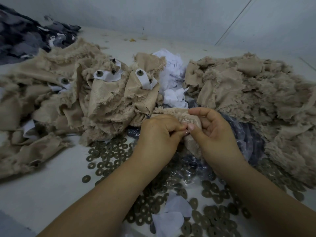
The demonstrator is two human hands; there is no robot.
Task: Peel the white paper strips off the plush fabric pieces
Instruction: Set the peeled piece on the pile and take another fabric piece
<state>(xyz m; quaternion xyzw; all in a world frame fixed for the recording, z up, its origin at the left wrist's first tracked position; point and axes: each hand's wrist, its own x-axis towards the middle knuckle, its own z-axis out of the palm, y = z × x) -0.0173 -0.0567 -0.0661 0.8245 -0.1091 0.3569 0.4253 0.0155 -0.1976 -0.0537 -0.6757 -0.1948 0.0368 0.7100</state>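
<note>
Fingers (177,128) of the left hand (158,134) curl inward and pinch the edge of a beige plush piece (191,120); the right hand (212,132) grasps the same piece from the other side, thumb meeting the left fingertips at the fabric's woven backing. Whether a paper strip lies between the fingertips cannot be told.

Left to right: a dark patterned cloth (25,36) lies at the far left corner of the pale table (42,185). Beside it spreads a left heap of plush pieces (51,93), several turned backing-up and bearing white paper strips (109,75) with round metal studs (100,73) set through them; one such strip (147,82) sits near the heap's right edge. Below this heap, brown ring-shaped washers (109,156) scatter across the table toward the forearms.

At centre, behind the hands, a pile of loose white paper (172,79) rests between the two heaps. The held piece sits just in front of that pile, above a crinkled clear plastic bag (242,134). Near the bottom edge, white paper scraps (172,214) lie among more washers.

At right, a second heap of plush pieces (256,93) extends to the frame edge.
</note>
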